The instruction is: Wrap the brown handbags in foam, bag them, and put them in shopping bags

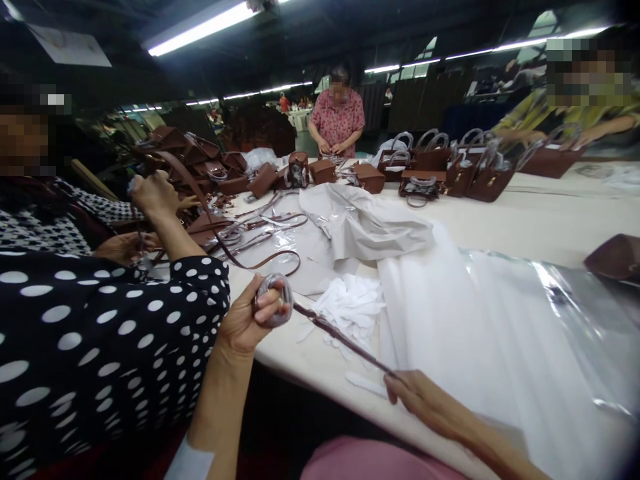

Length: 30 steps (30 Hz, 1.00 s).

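Observation:
A brown strap (345, 339) is stretched between my two hands above the table's front edge. My left hand (245, 323) is closed around one end, which is wrapped in clear plastic in a round coil (275, 300). Lower and to the right, my right hand (420, 397) pinches the other part of the strap between thumb and fingers. Behind the strap lies a loose pile of white strips (350, 300). One flat white strip (367, 385) rests near the table edge, close to my right hand.
To my left, a co-worker in a polka-dot sleeve (115, 327) holds up another brown strap (187, 177). Brown handbags (480, 170) line the far side. White sheeting (450, 320) and grey cloth (370, 223) cover the table's middle and right. Other people stand across the table.

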Motion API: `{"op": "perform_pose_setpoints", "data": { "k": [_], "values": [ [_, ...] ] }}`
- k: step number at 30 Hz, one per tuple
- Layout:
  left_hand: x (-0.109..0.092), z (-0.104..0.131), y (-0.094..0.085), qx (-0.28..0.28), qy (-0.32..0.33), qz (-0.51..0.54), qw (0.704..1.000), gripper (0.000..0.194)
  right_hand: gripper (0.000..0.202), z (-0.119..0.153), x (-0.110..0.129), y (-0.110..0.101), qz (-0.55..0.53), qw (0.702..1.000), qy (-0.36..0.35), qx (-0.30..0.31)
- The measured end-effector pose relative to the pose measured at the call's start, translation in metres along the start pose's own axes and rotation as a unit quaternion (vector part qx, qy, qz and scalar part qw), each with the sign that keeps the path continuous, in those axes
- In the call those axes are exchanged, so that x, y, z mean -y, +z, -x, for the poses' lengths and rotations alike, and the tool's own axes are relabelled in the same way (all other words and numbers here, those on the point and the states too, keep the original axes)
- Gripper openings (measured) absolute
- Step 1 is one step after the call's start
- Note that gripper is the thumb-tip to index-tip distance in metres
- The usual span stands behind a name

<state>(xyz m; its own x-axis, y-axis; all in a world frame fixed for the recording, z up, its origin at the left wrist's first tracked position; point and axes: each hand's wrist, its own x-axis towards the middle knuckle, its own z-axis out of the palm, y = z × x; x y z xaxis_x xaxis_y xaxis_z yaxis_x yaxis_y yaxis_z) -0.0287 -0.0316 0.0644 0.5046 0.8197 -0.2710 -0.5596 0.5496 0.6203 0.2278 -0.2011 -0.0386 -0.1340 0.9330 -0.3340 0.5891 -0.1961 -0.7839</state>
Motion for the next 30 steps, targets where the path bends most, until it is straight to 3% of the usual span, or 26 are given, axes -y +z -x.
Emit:
{"op": "perform_pose_setpoints", "data": {
  "k": [4, 7, 10, 15, 24, 26, 30],
  "values": [
    [0.005, 0.017, -0.018, 0.034, -0.137, -0.196, 0.970, 0.060, 0.049, -0.012, -0.033, -0.049, 0.043, 0.994, 0.026, -0.099],
    [0.017, 0.023, -0.027, 0.050, -0.183, -0.283, 0.940, 0.059, 0.046, -0.015, -0.051, -0.082, 0.103, 0.985, 0.030, -0.135],
    [0.030, 0.024, -0.029, 0.060, -0.184, -0.325, 0.926, 0.054, 0.042, -0.017, -0.061, -0.104, 0.157, 0.977, 0.024, -0.141],
    [0.049, 0.022, -0.032, 0.068, -0.187, -0.381, 0.903, 0.047, 0.038, -0.021, -0.071, -0.123, 0.236, 0.955, 0.019, -0.177],
    [0.071, 0.026, -0.035, 0.093, -0.181, -0.438, 0.875, 0.043, 0.042, -0.018, -0.063, -0.158, 0.325, 0.900, 0.011, -0.290],
    [0.074, 0.030, -0.030, 0.105, -0.177, -0.416, 0.886, 0.044, 0.044, -0.020, -0.062, -0.166, 0.317, 0.899, 0.004, -0.303],
    [0.069, 0.046, 0.002, 0.122, -0.078, -0.221, 0.965, 0.045, 0.043, -0.027, -0.058, -0.159, 0.271, 0.928, -0.035, -0.254]
  ]
}}
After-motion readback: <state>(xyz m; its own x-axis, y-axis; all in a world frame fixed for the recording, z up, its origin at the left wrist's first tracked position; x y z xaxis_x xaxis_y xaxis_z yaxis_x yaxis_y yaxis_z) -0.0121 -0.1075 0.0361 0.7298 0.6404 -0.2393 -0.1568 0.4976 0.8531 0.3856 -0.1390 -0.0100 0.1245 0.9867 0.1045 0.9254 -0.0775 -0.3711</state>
